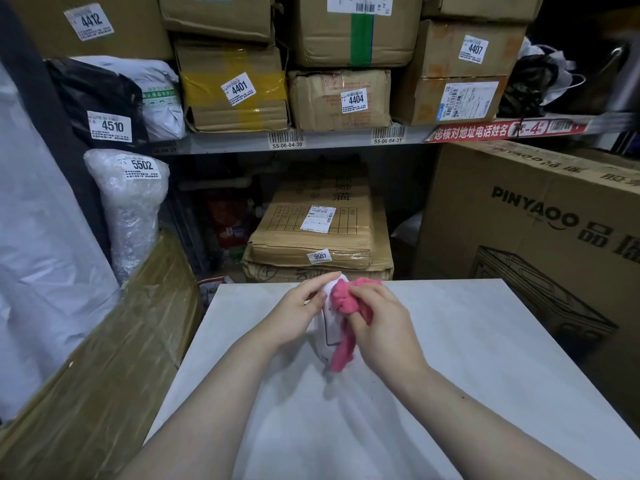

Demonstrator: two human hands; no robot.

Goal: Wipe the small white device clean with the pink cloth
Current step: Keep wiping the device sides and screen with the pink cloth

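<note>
The small white device (327,336) stood upright over the middle of the white table (485,358), between both hands. Whether its lower end touched the tabletop could not be determined. The left hand (298,315) gripped the device from its left side, with the fingers curled round its upper part. The right hand (384,329) pinched the bunched pink cloth (346,299) and pressed it against the device's upper right face. A loose tail of cloth hung beside the casing. Behind the table, labelled cardboard boxes (339,102) sat on a shelf (332,141), and a large PINYAOO carton (540,216) stood at the right
</note>
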